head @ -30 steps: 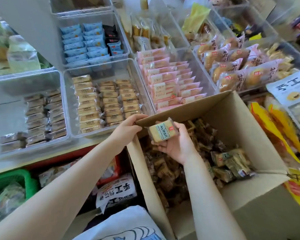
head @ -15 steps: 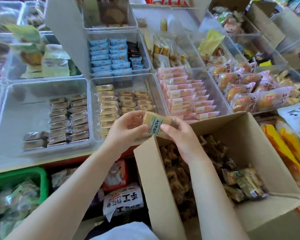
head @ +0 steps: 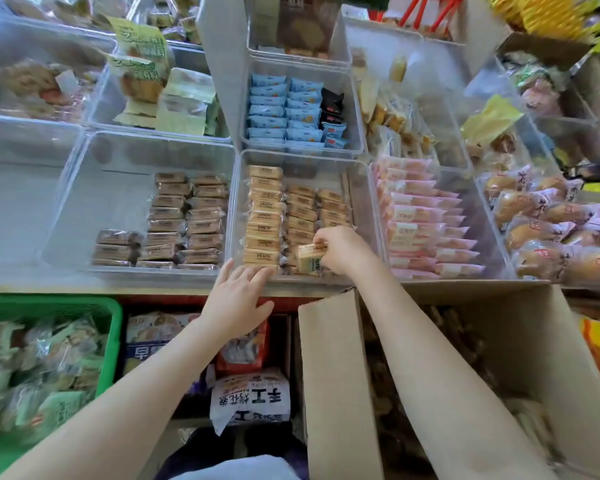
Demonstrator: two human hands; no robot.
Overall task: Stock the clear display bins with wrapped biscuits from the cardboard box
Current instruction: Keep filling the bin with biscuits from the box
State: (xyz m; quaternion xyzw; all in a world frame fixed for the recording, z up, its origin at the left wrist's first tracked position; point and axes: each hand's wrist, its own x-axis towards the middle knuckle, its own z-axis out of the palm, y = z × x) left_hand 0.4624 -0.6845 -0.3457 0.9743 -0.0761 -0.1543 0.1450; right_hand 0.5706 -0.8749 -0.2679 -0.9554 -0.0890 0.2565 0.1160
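Far left, a green basket [head: 110,327] of wrapped snacks sits below the shelf edge. Above it, the left-hand clear bin [head: 84,188] holds rows of dark brown biscuits toward its right side. Now the left hand [head: 238,299]: fingers straight and spread, holding nothing, fingertips touching the front rim of the middle bin [head: 238,202] at its front-left corner. Steadying it, by the look of things.

Inside that middle bin, three rows of tan biscuits run front to back: the left row full to the front wall, the middle and right rows stopping short of it. And here's the action: the right hand [head: 343,251] is over the bin's front-right area, fingers curled around a pale wrapped biscuit [head: 310,259]. The packet sits just left of the palm, pinched at its right end, long axis across the bin like its neighbours, though it looks tilted, not yet flat. The open slot lies straight below and slightly toward the front wall, so the move I'd expect is a short drop and a nudge; the right hand is plainly the one to do it.

Further right, a bin of pink packets [head: 423,220], then the cardboard box [head: 336,375] at lower right, flap up, with plenty of stock inside.
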